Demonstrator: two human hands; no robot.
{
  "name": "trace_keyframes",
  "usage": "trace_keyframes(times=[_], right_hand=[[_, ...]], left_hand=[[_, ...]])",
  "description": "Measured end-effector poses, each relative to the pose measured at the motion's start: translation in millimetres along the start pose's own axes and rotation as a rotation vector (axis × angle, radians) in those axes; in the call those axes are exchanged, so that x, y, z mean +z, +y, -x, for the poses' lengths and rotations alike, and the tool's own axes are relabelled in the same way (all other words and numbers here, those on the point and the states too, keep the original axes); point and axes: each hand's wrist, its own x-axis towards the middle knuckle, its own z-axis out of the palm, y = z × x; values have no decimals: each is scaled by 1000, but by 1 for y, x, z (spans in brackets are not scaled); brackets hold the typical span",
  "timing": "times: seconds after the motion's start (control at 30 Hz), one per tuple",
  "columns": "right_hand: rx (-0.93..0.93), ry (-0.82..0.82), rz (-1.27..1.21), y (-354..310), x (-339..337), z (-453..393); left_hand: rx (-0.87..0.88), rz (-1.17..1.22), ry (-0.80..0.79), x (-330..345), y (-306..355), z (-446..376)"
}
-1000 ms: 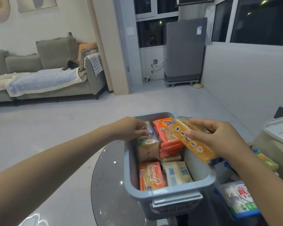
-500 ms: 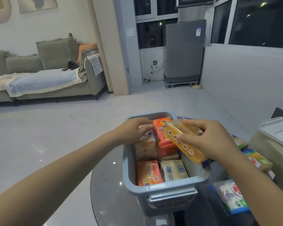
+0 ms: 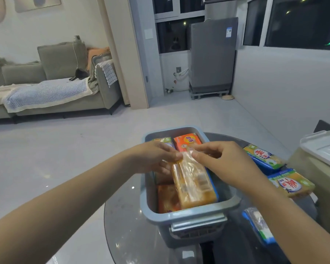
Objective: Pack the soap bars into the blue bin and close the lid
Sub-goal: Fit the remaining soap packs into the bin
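Our left hand (image 3: pixel 156 159) and right hand (image 3: pixel 223 164) meet at the centre of the frame, over the blue bin (image 3: pixel 191 216), and both pinch the far end of a long yellow soap pack (image 3: pixel 193 184) in clear wrap, fingertips closed on its crimped edge. The pack lies lengthwise across the top of the bin's contents, its near end close to the bin's front wall. Under it we see an orange soap bar (image 3: pixel 188 141) at the far end, a greenish one (image 3: pixel 163 140) just left of that, and another orange bar (image 3: pixel 167 199) low in the near left corner. The bin stands open on a dark round glass table (image 3: pixel 126 221). At the right of the frame more soap packs wait on the table: two yellow-and-blue ones (image 3: pixel 263 158) (image 3: pixel 291 184) and a blurred one (image 3: pixel 259 225) lower down. A white lid (image 3: pixel 324 147) rests at the right edge.
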Motion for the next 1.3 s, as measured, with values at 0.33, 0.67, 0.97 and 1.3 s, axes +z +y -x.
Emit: trace_keyframes(times=[0.33,0.67,0.97,1.3], right_hand=[[-19,47,122,15,4,-8],[-67,5,84,27,-12,-3],[-121,63,56,54,-41,6],[311,255,422,136,-95,-13]], left_hand=[[-202,-155,-4,40,-12,-19],[77,-451,316,58,-18,-13],[280,-765,640,61,-6,-3],[446,-538,523,117,43,-43]])
